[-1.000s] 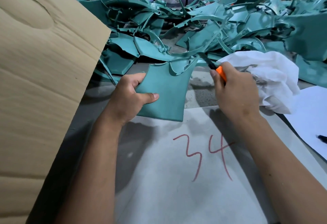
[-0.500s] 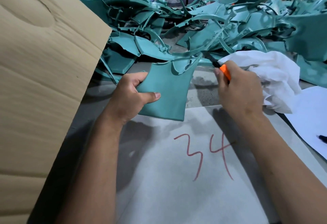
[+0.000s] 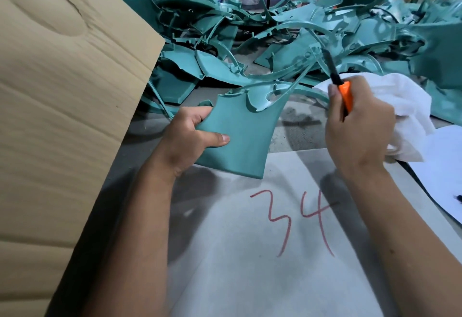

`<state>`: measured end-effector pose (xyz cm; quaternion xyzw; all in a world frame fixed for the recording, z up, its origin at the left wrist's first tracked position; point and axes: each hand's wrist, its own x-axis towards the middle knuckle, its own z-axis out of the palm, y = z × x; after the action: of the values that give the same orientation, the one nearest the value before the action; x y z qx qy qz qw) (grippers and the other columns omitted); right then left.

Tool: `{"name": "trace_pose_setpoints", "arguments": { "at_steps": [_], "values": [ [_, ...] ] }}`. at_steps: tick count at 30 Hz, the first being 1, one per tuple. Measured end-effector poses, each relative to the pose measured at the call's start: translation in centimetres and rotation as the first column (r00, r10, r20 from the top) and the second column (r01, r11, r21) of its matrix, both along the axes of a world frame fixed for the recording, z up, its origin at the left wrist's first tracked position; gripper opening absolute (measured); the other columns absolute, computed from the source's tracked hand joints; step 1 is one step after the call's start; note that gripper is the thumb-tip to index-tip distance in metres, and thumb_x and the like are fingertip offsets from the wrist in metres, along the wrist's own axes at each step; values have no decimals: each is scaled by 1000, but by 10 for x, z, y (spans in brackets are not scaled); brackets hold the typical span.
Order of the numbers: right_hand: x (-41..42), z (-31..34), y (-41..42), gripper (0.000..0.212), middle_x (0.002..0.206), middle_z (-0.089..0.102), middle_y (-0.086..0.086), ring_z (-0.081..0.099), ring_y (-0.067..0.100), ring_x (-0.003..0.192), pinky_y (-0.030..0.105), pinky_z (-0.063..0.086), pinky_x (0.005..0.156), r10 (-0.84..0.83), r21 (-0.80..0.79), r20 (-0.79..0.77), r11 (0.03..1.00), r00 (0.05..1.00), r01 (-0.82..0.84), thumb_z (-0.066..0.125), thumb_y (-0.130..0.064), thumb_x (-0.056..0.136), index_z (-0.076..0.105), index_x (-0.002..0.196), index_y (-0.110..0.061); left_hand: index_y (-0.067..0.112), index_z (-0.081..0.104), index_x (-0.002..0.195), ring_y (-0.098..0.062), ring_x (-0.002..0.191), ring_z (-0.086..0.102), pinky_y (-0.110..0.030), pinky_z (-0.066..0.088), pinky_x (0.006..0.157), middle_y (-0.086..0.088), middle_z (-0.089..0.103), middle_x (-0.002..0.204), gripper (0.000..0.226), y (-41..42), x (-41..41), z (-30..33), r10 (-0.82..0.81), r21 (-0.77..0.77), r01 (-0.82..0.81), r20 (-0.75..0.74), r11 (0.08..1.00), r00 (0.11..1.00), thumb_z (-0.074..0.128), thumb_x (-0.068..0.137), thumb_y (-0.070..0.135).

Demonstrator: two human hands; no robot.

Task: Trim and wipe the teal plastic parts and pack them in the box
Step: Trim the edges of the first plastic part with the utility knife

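Box: cardboard flap (image 3: 62, 106) fills the 9 o'clock side; the inside is out of view, so contents cannot be told.
Held part: flat teal panel (image 3: 245, 139) at centre, above the grey sheet, its curved ribbed end toward 1 o'clock.
Left hand: left hand (image 3: 186, 141) grips the panel's left edge, thumb pressed on the face, fingers curled behind.
Right hand: right hand (image 3: 360, 131) at 3 o'clock, fingers wrapped round the knife handle; it also holds the white cloth (image 3: 405, 114) bunched behind the palm.
Knife: orange utility knife (image 3: 346, 95), dark tip pointing to 12 o'clock, apart from the panel.
Part pile: teal plastic parts (image 3: 287, 38) heaped from 11 to 2 o'clock, directly behind the held panel.
Work surface: grey sheet (image 3: 250, 254) at 6 o'clock, marked "34" in red (image 3: 295, 221).
Paper: white sheet (image 3: 442, 174) at 4 o'clock.
Change: the knife tip has lifted away from the panel's upper right corner; left grip unchanged.
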<state>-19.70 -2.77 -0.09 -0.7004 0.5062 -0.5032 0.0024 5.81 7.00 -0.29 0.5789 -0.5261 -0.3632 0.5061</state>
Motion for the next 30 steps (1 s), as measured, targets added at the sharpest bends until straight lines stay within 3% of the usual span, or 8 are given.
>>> {"name": "trace_pose_setpoints", "arguments": {
  "at_steps": [2,6,13,15,18,21,27,30],
  "values": [
    [5,-1,1,24,60,40,-11,36,1,49,16,24,46,16,-9,-38,1000,999,-16,49,-36,109,46,89,-22,17,79,98,-24,86,77,-34,60,77,-5,80,95,30,0,1,-1,5,6,-5,-10,1000,1000,75,70,8],
    [1,-4,-7,29,72,47,-2,38,25,58,33,21,57,-54,50,-158,997,986,63,48,-35,109,59,101,-9,14,78,98,-21,83,76,-31,61,74,-6,80,95,30,0,-1,1,-13,-22,12,-19,1000,1000,75,71,4],
    [-9,-8,-14,23,66,50,-5,50,24,60,32,36,62,148,171,-161,978,976,-120,58,-34,105,61,96,-14,15,79,95,-21,81,75,-30,59,72,-6,80,93,30,-1,-2,-3,32,17,-31,-65,999,997,74,67,6],
    [-7,-7,-10,18,69,53,-4,49,22,61,30,34,61,195,168,-253,973,948,-156,59,-33,104,66,102,-16,15,80,95,-25,85,76,-35,61,76,-7,80,95,31,-4,-4,-4,36,35,-34,-80,999,996,75,66,7],
    [2,-9,-1,15,82,68,1,58,25,70,36,49,64,335,225,-381,938,862,-265,58,-34,104,67,109,-23,12,80,96,-24,84,77,-30,60,71,-9,80,95,31,-6,-10,-6,-2,68,11,-127,998,992,74,67,4],
    [5,-9,1,17,86,71,-1,63,30,78,41,52,68,401,272,-408,911,820,-310,55,-39,104,67,109,-28,10,80,96,-27,86,77,-31,60,72,-11,79,97,32,-8,-9,-9,17,111,5,-194,994,981,73,65,4],
    [2,-13,-7,25,75,57,-1,55,29,66,39,46,61,168,172,-293,978,941,-121,53,-39,106,59,98,-16,8,79,103,-31,90,76,-33,60,75,-15,78,103,39,-9,-6,-11,-3,158,44,-249,986,968,73,64,3],
    [0,-13,-6,19,75,57,-2,57,32,69,39,47,62,243,224,-368,960,898,-168,56,-37,104,62,98,-20,5,78,103,-31,88,76,-31,60,73,-15,78,102,40,-9,-7,-12,9,161,34,-255,986,967,72,64,3]
  ]
}}
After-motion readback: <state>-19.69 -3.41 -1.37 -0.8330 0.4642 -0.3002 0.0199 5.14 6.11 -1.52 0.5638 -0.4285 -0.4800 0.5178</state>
